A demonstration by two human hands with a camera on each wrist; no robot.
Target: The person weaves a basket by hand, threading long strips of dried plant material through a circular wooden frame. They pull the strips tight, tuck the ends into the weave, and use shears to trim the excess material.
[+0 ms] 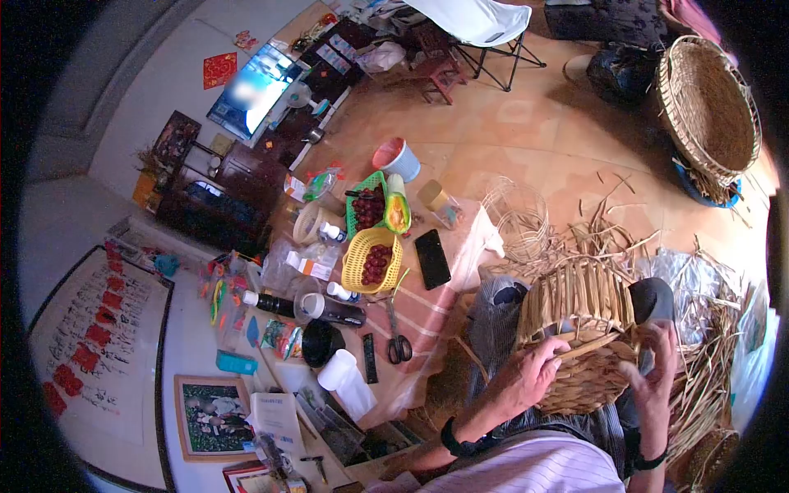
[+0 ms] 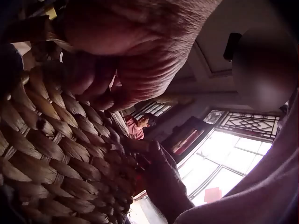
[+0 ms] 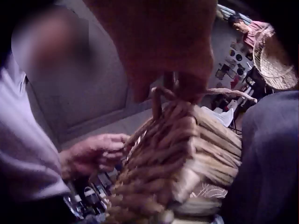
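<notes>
A woven basket (image 1: pixel 579 304) of tan plant strips lies tilted on the person's lap, its braided base (image 2: pixel 60 154) facing the body. The left hand (image 1: pixel 526 382) pinches a flat strip (image 1: pixel 590 347) at the base's edge; its curled fingers show in the left wrist view. At the opposite side, the right hand (image 1: pixel 655 370) has its fingers bent at the basket's edge. In the right wrist view the right hand (image 3: pixel 163 51) pinches a thin strand (image 3: pixel 158 102) at the basket's corner, and a loose end sticks out beside it. Its fingertips are dark and partly hidden.
Left of the lap, a cloth-covered table holds a phone (image 1: pixel 432 259), scissors (image 1: pixel 398 341), a yellow basket (image 1: pixel 353 267) of red fruit, and bottles. Loose strips (image 1: pixel 608 234) litter the floor ahead and right. A large round basket (image 1: pixel 711 107) stands at the far right.
</notes>
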